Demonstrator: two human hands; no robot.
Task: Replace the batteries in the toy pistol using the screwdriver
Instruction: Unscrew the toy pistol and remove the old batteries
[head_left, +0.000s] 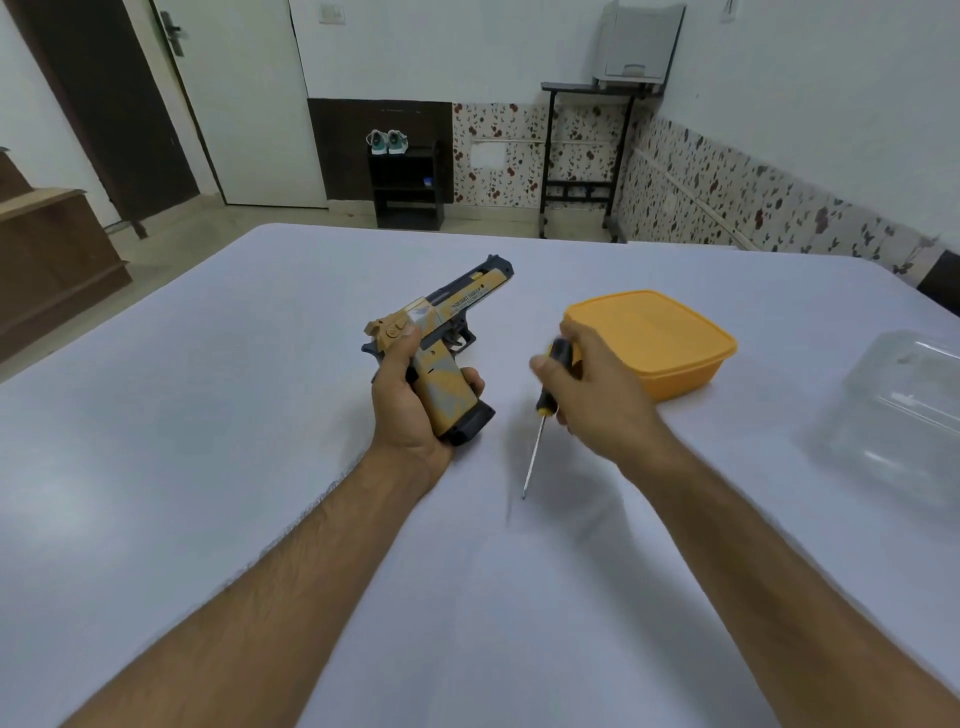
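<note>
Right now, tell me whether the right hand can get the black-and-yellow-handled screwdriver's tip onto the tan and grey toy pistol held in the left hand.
Probably yes. The right hand grips the screwdriver, tip pointing down, beside the toy pistol in the left hand. Nothing lies between them.

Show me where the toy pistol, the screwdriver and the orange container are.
toy pistol (457, 306): head view, on the yellow slide.
screwdriver (534, 452): head view, on the bare metal shaft below the right hand.
orange container (649, 327): head view, on the middle of its lid.
</note>
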